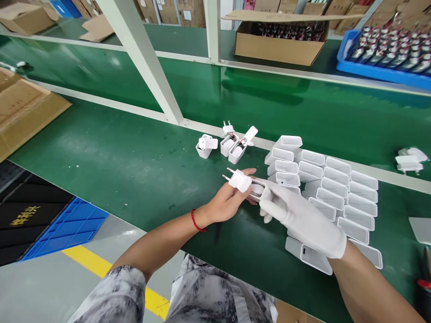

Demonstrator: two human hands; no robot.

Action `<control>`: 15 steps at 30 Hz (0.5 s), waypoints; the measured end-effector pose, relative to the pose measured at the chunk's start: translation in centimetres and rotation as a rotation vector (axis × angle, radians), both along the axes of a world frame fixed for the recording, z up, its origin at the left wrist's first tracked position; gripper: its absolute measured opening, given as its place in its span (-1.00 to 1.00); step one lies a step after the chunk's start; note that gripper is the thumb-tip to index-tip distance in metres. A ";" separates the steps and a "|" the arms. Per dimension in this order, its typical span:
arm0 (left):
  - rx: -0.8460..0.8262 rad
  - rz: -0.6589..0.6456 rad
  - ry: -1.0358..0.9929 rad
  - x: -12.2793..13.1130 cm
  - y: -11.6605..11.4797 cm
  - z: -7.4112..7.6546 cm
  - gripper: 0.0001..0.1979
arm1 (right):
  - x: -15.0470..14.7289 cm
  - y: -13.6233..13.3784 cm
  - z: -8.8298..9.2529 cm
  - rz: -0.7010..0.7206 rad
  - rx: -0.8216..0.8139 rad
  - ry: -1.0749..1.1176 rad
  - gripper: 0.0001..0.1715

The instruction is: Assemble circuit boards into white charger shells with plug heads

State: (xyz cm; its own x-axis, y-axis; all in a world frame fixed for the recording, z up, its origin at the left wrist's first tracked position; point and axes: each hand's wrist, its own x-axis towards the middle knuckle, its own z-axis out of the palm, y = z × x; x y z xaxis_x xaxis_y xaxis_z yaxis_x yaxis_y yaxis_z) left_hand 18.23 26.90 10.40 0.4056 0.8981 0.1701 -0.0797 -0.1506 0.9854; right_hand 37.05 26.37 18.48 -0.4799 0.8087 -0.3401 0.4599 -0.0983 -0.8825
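Observation:
Between my two hands is a white plastic charger housing, with a white two-pin plug cap at its left end and a pale rounded part inside. My bare left hand closes around the plug end, thumb below the cap. My right hand, in a white glove, grips the other end of the housing. Just behind lie a pair of open housings with plug caps and red wires showing, and another white housing with a part resting across its top. Rows of hollow white housings stand right of my gloved hand.
A cardboard box of small wired parts and a blue tray of similar parts sit on the upper shelf. White plug pieces lie at the right. A slanted metal post rises behind the green bench. An opened carton is at left.

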 end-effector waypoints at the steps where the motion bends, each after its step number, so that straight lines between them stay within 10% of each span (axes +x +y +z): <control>1: 0.022 0.036 0.015 0.0 -0.1 -0.1 -0.47 | 0.0 0.0 0.0 -0.006 -0.003 -0.011 -0.31; 7: 0.358 0.056 0.133 -0.3 -0.3 -0.8 -0.54 | -0.6 -0.2 -0.5 0.027 0.044 -0.015 -0.43; 15: 0.361 -0.043 0.142 -0.7 0.4 -0.1 -0.49 | -0.1 -0.2 -0.1 -0.050 0.110 -0.106 -0.33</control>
